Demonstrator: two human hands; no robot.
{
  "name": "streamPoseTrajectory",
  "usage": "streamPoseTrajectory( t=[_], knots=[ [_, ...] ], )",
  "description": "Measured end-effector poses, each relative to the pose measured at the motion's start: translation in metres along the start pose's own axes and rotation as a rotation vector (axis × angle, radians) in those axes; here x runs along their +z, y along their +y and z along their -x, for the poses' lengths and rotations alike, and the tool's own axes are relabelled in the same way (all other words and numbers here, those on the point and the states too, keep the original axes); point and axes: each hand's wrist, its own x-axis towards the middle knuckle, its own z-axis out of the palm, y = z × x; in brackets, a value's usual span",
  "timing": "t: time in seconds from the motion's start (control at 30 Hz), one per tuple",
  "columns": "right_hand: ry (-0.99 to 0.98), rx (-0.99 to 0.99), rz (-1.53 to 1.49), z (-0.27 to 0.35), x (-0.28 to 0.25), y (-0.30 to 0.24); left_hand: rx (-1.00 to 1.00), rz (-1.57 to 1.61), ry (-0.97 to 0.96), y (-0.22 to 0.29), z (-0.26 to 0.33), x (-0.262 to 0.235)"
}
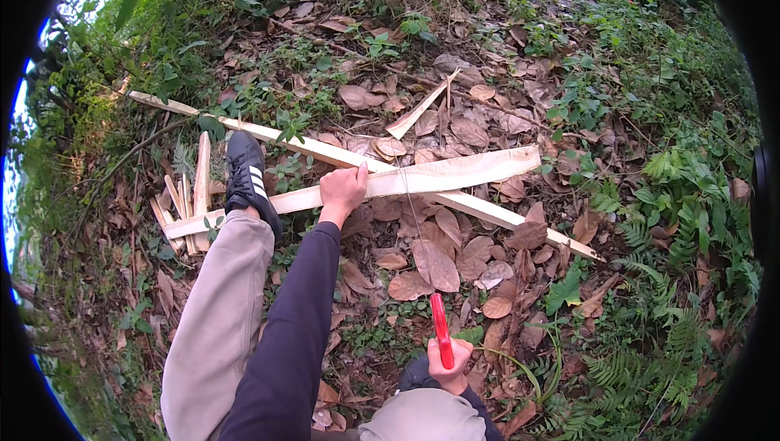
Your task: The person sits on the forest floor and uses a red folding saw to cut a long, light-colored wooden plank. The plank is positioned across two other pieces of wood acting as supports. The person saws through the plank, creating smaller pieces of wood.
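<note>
My left hand [344,189] is closed over a pale, rough-edged wooden plank [471,171], gripping it left of its middle. That plank lies across a second, narrower wooden strip [496,212], which slants from upper left to lower right. In my right hand [451,362], near the bottom of the view, is the red handle of a hand saw [441,329]. Its thin blade, seen nearly edge-on, runs up to the plank and crosses it just right of my left hand. My left foot, in a black shoe [246,181] with white stripes, presses on the plank's left part.
Short split wood pieces [201,189] lie left of the shoe. A pointed offcut [421,108] rests on dry brown leaves [435,264] beyond the plank. Ferns [650,360] and green plants grow on the right, with more undergrowth at the far left. A thin branch crosses the leaves behind.
</note>
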Motion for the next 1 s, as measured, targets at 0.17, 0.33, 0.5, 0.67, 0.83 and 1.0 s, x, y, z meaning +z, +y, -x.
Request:
streamPoseTrajectory(
  t=[0.17,0.33,0.5,0.67,0.83,1.0],
  knots=[
    [0.044,0.056,-0.089,0.004,-0.003,0.002,0.346,-0.023,0.048,0.003,0.011,-0.004],
    [0.064,0.010,-0.056,0.001,-0.008,0.010,0.307,-0.298,-0.064,0.001,0.020,-0.005],
    [0.153,0.059,-0.093,-0.007,-0.018,0.007,0.130,-0.377,-0.112,0.024,0.022,0.003],
    [0.230,-0.036,-0.113,-0.020,-0.032,-0.003,0.088,-0.429,-0.222,0.018,0.014,0.007],
    [0.161,-0.029,-0.129,-0.012,-0.042,-0.002,-0.032,-0.446,-0.180,0.038,0.015,0.011],
    [0.154,0.088,-0.174,-0.007,-0.039,0.015,-0.026,-0.407,0.018,0.059,0.023,0.004]
  ],
)
